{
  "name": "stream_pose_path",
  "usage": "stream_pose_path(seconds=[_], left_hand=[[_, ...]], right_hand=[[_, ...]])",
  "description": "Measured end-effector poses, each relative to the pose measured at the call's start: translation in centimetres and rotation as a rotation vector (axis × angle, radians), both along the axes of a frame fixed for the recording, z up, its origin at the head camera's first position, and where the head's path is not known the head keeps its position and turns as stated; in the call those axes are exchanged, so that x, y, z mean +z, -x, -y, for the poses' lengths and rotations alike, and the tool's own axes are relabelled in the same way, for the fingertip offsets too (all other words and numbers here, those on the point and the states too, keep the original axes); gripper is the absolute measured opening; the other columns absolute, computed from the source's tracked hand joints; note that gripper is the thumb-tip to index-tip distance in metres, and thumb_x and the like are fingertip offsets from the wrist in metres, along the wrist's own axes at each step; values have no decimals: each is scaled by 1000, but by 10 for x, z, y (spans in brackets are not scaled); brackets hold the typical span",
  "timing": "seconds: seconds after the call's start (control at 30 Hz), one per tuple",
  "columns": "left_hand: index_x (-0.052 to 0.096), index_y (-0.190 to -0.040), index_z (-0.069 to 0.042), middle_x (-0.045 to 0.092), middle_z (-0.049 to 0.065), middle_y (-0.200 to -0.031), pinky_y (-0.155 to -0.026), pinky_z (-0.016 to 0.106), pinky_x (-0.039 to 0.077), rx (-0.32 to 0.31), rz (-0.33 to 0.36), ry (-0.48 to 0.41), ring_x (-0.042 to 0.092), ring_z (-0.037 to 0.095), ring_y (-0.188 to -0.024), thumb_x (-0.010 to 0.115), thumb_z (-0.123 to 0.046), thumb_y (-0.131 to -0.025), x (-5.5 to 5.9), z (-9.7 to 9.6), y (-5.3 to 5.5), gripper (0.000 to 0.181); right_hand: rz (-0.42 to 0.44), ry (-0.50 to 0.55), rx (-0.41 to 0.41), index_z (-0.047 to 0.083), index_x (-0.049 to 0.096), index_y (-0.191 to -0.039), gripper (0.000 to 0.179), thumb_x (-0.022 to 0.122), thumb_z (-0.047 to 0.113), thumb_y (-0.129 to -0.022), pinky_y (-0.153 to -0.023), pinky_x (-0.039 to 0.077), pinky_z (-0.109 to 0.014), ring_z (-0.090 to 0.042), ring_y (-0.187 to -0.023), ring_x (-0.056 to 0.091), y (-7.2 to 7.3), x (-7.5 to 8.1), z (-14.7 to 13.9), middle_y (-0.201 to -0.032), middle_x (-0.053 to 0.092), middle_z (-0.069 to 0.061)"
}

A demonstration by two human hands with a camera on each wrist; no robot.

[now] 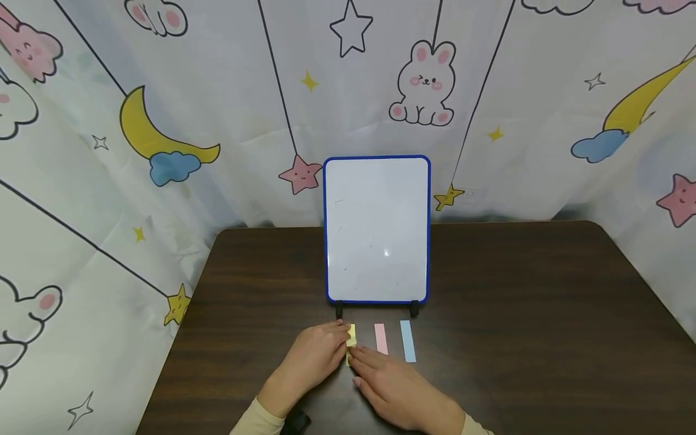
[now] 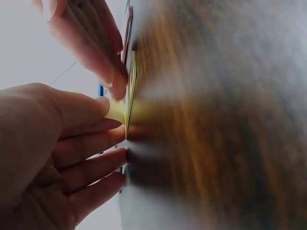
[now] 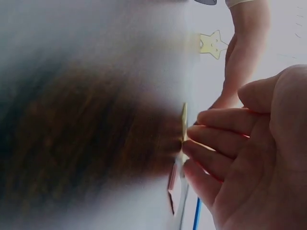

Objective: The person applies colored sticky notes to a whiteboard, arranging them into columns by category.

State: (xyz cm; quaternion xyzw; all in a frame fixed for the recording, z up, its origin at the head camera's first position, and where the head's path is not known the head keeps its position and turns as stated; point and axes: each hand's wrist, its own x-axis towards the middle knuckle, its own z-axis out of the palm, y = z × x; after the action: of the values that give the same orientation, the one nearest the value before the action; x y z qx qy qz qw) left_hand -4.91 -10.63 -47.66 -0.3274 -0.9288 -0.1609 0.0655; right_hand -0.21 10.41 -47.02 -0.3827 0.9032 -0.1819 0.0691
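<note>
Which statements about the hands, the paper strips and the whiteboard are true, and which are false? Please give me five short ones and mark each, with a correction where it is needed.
1. The left hand and the right hand are both at the yellow strip. True.
2. The pink strip lies between the yellow strip and the blue strip. True.
3. The whiteboard has a red frame. False: its frame is blue.
4. The blue strip is the one nearest to the left hand. False: it is the farthest of the three.
5. The whiteboard lies flat. False: it stands up on black feet.
</note>
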Motion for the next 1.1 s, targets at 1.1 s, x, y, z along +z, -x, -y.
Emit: stream_pose_path(seconds=[1.1], left_hand=[[78,-105,-12,76,4,-119,-95,36,61,11,-73,56,72,21,-114,76,-18,-91,-5,-4,-6,16]], right_hand=[[-52,-40,26,11,56,-147,47,36,35,-111,-115,47,-41,-21,-143,51,8,-8,1,-152,56,-4]])
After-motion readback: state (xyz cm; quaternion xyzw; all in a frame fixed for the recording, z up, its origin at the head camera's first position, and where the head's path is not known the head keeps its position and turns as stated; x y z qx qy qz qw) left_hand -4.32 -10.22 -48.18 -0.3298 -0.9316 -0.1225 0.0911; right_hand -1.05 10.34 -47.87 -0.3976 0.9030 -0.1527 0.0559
